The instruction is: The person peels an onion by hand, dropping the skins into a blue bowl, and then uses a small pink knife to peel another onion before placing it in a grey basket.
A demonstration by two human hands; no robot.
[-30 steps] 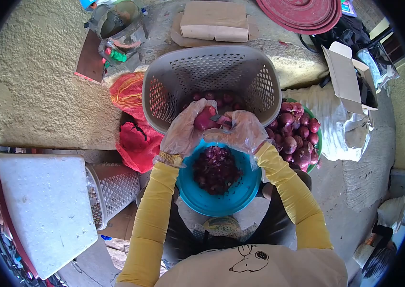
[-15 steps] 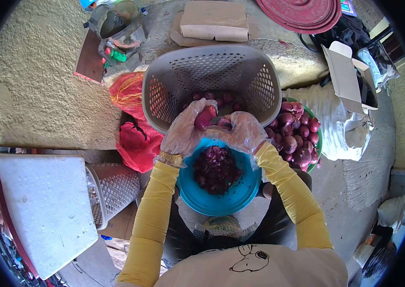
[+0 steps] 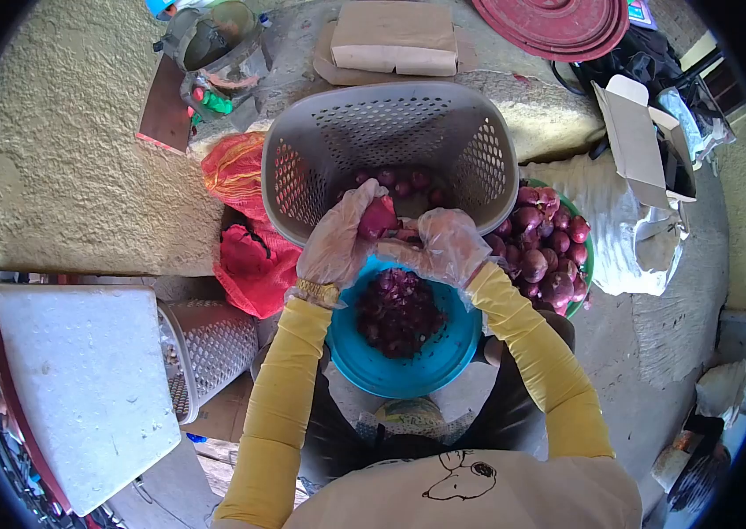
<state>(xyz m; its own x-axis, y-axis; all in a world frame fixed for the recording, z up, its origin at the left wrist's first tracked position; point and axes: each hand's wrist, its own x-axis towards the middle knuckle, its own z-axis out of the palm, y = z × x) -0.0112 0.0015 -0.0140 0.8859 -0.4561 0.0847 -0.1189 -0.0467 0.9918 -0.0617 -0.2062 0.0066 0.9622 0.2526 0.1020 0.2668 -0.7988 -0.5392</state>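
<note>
My left hand, in a clear plastic glove, is closed around a red onion with a smooth, bright purple surface. My right hand, gloved the same way, is curled beside the onion with its fingertips close to it. What lies inside the right fingers is hidden. Both hands are over the near rim of a grey-brown perforated basket, which has several red onions at its bottom. Below the hands is a blue basin holding dark purple onion skins.
At right, a green tub is heaped with red onions, next to a white sack. A red mesh bag lies left of the basket. Further left stand a second basket and a white board. Cardboard lies behind.
My right hand has shifted and turned slightly near the onion, its fingers now lower and more curled. The left hand keeps hold of the onion in nearly the same place.
</note>
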